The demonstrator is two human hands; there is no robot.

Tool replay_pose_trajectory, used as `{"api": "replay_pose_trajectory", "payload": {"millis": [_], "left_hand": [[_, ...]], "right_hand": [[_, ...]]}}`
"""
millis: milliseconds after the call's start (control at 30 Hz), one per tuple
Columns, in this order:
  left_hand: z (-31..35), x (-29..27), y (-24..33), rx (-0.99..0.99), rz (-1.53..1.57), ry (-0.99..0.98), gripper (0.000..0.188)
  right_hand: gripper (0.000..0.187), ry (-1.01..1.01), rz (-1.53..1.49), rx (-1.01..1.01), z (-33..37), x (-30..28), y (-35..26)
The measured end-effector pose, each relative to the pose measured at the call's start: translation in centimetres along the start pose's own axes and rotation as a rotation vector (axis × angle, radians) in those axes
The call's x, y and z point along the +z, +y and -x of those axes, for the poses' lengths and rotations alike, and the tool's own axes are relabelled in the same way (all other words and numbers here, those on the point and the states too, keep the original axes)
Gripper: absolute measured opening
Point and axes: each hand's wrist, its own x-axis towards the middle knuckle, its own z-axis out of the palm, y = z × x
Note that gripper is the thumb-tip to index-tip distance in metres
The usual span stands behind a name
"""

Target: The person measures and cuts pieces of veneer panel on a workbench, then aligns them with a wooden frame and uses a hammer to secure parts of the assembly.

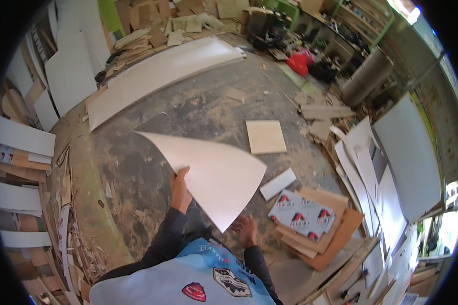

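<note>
A thin white sheet, slightly curved and with pointed corners, is held up over the dark floor in front of me. My left hand grips its left edge, thumb on the upper face and the other fingers hidden beneath. Just right of the sheet's near corner is my right hand, its fingers apart and nothing visible in them. I cannot tell whether those fingertips brush the sheet's edge. On the floor past the sheet lies a square cream board, and a small white strip is to its near side.
Stacked brown boards with a printed grey panel on top lie at my right. A long white panel stretches across the far floor. White sheets lean at right, board racks stand at left, and scrap wood is heaped behind.
</note>
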Motion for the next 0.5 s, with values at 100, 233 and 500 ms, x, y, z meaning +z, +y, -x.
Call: {"api": "replay_pose_trajectory", "payload": {"millis": [100, 233, 500], "left_hand": [[-6.1, -2.7, 3.1, 0.023, 0.000, -0.009, 0.038], [-14.2, -6.2, 8.1, 0.032, -0.046, 0.043, 0.037], [-32.5, -5.7, 15.9, 0.131, -0.040, 0.234, 0.038]], "right_hand": [[0.066, 0.070, 0.160, 0.012, -10.1, 0.0, 1.0], [0.046, 0.320, 1.012, -0.113, -18.4, -3.4, 3.8], [0.029, 0.131, 2.029, 0.034, -24.4, -0.8, 2.8]]}}
